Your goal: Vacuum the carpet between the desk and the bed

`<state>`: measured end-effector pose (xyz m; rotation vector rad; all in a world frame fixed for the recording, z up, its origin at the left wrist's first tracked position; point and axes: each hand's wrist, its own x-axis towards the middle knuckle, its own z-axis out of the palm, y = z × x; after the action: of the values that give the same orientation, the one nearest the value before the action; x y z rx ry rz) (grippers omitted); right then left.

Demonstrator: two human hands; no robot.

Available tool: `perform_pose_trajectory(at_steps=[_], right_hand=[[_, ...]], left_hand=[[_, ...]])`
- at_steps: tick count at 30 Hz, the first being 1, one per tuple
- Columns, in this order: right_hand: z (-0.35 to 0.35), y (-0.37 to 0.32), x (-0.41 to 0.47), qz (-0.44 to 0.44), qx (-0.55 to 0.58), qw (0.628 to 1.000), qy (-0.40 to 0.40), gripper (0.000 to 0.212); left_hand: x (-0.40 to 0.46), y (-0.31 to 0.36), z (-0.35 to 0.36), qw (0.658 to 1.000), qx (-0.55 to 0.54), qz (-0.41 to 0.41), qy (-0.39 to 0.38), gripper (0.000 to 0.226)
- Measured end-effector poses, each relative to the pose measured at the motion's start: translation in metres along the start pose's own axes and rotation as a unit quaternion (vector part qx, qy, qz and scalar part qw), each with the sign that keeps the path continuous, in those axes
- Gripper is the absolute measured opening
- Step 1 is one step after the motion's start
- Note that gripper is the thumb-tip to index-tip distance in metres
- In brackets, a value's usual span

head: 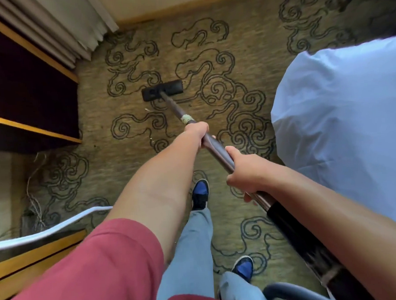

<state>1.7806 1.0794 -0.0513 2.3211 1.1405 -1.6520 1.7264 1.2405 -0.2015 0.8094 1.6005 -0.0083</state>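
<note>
A dark vacuum wand [217,150] runs from lower right up to a flat black floor head [162,90] lying on the olive carpet [129,167] with its dark swirl pattern. My left hand [195,132] grips the wand farther down its length, just below a pale taped joint [186,118]. My right hand [244,172] grips the wand higher up, where the black hose [295,232] begins. The desk [26,94], dark with yellow wood edges, stands at the left. The bed [342,124] with white linen fills the right.
A grey curtain [66,26] hangs at the top left beside a wooden skirting board [185,10]. A white cable [58,226] and tangled thin wires [36,204] lie under the desk. My blue shoes [200,193] stand on the carpet. A grey curved hose [296,291] shows at the bottom.
</note>
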Motion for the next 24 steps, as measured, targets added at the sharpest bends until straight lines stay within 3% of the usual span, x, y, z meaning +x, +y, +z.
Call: perform_pose_trajectory(at_steps=[8,17,24], right_hand=[[-0.014,-0.082,0.101,-0.012,-0.020,0.999,0.043,0.045],[-0.075,-0.170,0.198,-0.012,-0.006,1.000,0.022,0.044],[-0.096,-0.206,0.237,-0.017,-0.033,0.999,0.030,0.044]], left_hand=[[0.083,0.076,-0.061,0.995,0.085,-0.044,0.028,0.052],[0.162,0.167,-0.113,0.997,0.053,-0.048,0.023,0.037],[0.203,0.197,-0.137,0.997,0.048,-0.045,0.036,0.036]])
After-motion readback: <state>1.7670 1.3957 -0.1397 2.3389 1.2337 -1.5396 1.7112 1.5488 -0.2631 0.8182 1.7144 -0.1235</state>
